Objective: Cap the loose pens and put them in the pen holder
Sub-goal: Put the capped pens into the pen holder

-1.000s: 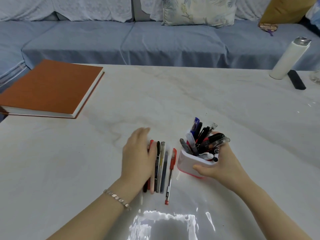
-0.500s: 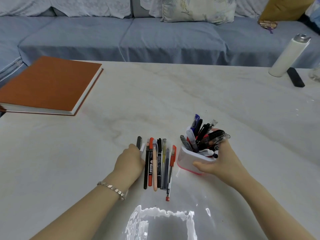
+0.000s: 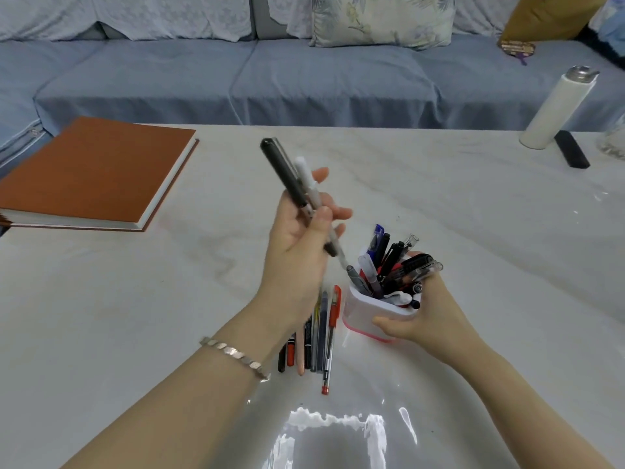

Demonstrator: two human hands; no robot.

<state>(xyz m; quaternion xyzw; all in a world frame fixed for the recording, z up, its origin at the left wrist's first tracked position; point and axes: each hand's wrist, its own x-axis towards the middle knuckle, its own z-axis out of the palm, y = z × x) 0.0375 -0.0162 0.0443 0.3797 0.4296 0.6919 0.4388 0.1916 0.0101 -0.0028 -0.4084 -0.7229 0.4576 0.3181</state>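
While left hand (image 3: 297, 252) grips two pens (image 3: 293, 184), broad tabletop (image 3: 422, 184) beyond pen holder (image 3: 368, 316).

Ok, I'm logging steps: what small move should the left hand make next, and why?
Probably lower the two pens into the pen holder: the left hand grips them tilted, lower ends pointing at its opening, while the right hand holds it.

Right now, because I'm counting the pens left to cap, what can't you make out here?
All in the head view:
- loose pens: the left hand and its wrist cover their upper ends, so the count and caps are uncertain.
- two held pens: their lower ends are blurred, so the tips are unreadable.
- pen holder: the right hand hides its far side.
- clear object: cut off by the right edge.
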